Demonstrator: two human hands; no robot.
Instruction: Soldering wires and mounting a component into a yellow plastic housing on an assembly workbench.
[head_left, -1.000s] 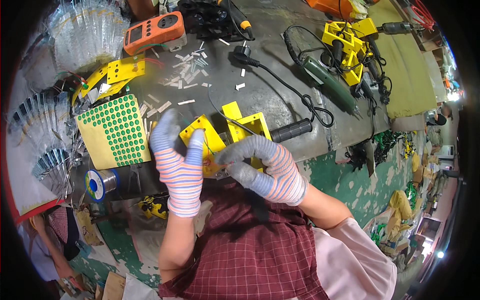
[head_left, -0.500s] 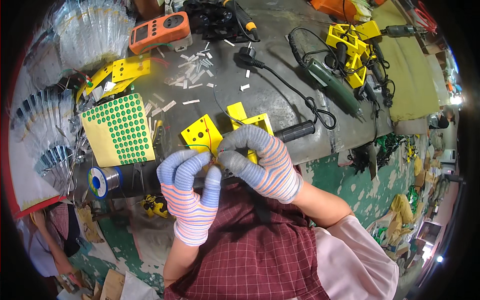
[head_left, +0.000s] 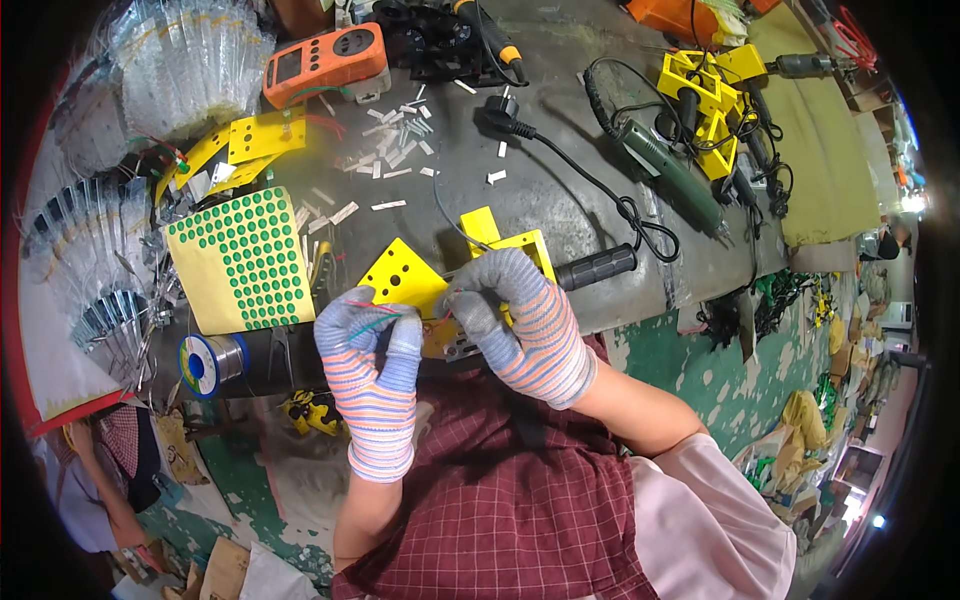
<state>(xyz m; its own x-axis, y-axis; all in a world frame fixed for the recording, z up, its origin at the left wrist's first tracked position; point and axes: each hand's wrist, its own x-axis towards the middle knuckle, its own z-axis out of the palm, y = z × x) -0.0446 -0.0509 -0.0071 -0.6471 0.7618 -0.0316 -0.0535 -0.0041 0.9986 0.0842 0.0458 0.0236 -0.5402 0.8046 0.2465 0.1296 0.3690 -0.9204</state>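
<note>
My left hand (head_left: 370,385), in a striped knit glove, has its fingers closed round thin red and green wires (head_left: 378,322). My right hand (head_left: 520,325), gloved alike, is closed in a pinch just right of it. What lies between those fingertips is small and mostly hidden, with a bit of red wire beside it. Beyond both hands is a yellow plate with round holes (head_left: 402,277). A yellow box-like frame (head_left: 546,256) sits behind my right hand, partly covered by it. From that frame's side a black ribbed handle (head_left: 600,266) sticks out.
Left are a sticker sheet with green dots (head_left: 215,290), a solder spool (head_left: 200,365) and pliers (head_left: 280,350). Small white strips (head_left: 400,150) lie scattered beyond. An orange meter (head_left: 325,62) stands at the back. A black plug cord (head_left: 570,160) and green power tool (head_left: 670,180) lie right.
The red and green wires, which lay over the yellow plate, are now between my left fingers. My left hand has closed more and shifted slightly left. My right hand keeps its pinch.
</note>
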